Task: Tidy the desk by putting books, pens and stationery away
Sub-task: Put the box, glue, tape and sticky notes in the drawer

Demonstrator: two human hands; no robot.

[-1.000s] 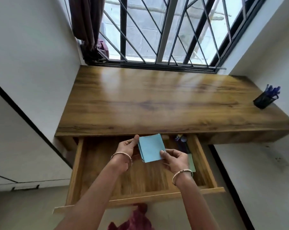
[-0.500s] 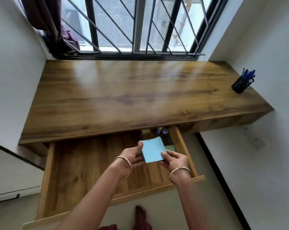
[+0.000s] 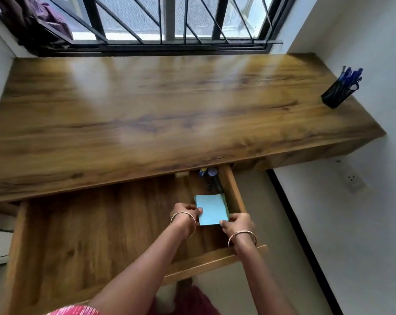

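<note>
Blue note pad [image 3: 211, 209] is pinched from both sides: the fingertips [image 3: 198, 211] of the left hand [image 3: 185, 212] curl onto its left edge, and the fingers [image 3: 225, 222] of the right hand [image 3: 236, 223] clamp its near right corner. Both hands are closed on the pad, knuckles up. The pad's far edge curls up slightly. It sits low inside the open drawer [image 3: 101, 223], in the right-hand end, just beside the drawer's right wall [image 3: 232, 189]; whether it rests on the drawer floor I cannot tell.

Each wrist carries a thin metal bangle, one on the left [image 3: 183, 218] and one on the right [image 3: 242, 236]. The forearms reach in over the drawer's front rail.

Behind the pad, at the back of the drawer under the desk edge, lie a few small dark and blue items [image 3: 207, 172], too blurred to name.

Above the drawer spreads the wooden desk [image 3: 169, 105]. On its far right corner, against the wall, a black mesh pen holder [image 3: 335, 94] stands with blue pens [image 3: 350, 75] in it, well apart from the hands. A barred window [image 3: 169, 19] runs along the back of the desk, with dark cloth [image 3: 40, 21] bunched at its left end. A white wall socket [image 3: 352, 179] sits on the right wall, below desk level
</note>
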